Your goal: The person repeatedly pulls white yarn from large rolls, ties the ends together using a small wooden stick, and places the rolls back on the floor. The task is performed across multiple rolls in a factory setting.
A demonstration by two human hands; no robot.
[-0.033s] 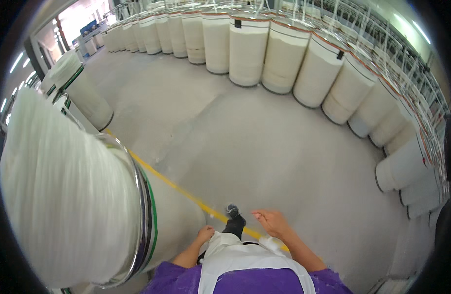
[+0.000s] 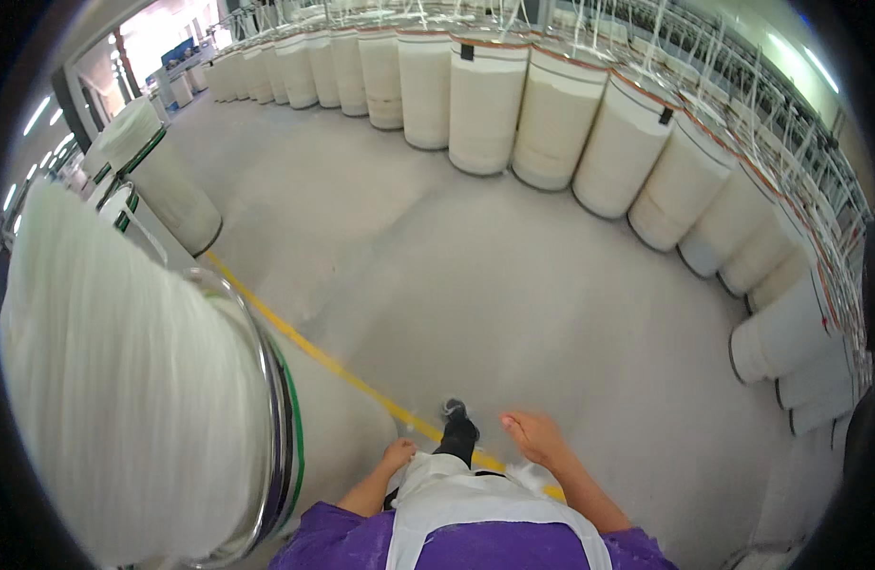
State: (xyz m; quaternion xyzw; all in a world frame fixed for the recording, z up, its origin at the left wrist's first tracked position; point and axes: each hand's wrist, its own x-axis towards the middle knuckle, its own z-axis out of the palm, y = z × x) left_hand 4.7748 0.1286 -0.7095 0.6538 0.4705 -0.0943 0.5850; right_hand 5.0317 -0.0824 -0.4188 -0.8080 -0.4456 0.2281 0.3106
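My left hand (image 2: 398, 454) hangs low beside the edge of my white apron (image 2: 461, 489), fingers curled; whatever is inside it is hidden. To the right of the apron, my right hand (image 2: 532, 437) is raised in front of me in a loose fist, slightly blurred, with nothing seen in it. A tall can (image 2: 338, 437) with a green band and a metal rim stands close by my left arm. White fibre sliver (image 2: 124, 380) bulges high out of its top. Neither hand touches the can.
White sliver cans (image 2: 485, 109) stand in a long curved row along the far side and right, beneath machine frames with strands rising. More cans (image 2: 171, 195) stand at the upper left. A yellow line (image 2: 304, 339) crosses the grey floor (image 2: 437, 275) past my shoe (image 2: 456, 410).
My right hand has shifted slightly right and down, its fingers more curled in. The row of cans sits a little lower in the view. My left hand is nearly unchanged.
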